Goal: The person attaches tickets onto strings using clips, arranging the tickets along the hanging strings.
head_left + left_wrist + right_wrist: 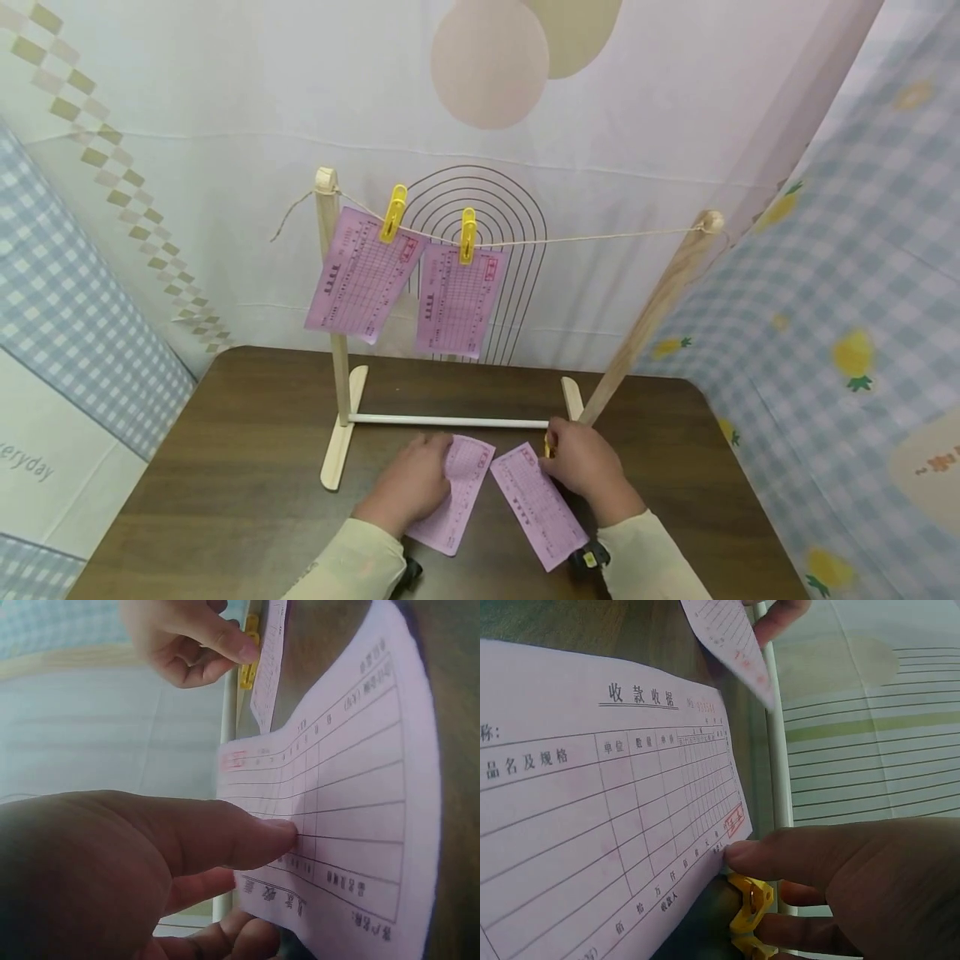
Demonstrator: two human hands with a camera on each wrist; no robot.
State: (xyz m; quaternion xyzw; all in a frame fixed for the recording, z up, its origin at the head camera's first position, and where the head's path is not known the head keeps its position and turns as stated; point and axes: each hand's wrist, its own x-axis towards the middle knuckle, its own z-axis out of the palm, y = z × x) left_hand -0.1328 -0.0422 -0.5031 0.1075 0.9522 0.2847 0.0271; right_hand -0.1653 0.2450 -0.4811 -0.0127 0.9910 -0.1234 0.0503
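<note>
My left hand (411, 483) pinches a pink receipt slip (463, 504), its thumb lying on the printed face in the left wrist view. Another pink receipt slip (536, 504) hangs slanted from my right hand (587, 462), whose thumb presses a corner beside the red stamp. That same hand holds a yellow clothespin (751, 904) under the thumb, close to the slip's edge. Both slips are over the table, in front of a wooden stand. On the stand's string (592, 237), two yellow clothespins (393, 214) hold two more pink receipt slips (363, 279), toward the left end.
Two wooden posts (652, 308) carry the string, joined low down by a white rod (450, 422) just beyond my hands. The stand's left foot (341, 450) rests on the brown table (225, 500). Patterned cloth (810, 333) hangs behind and at both sides.
</note>
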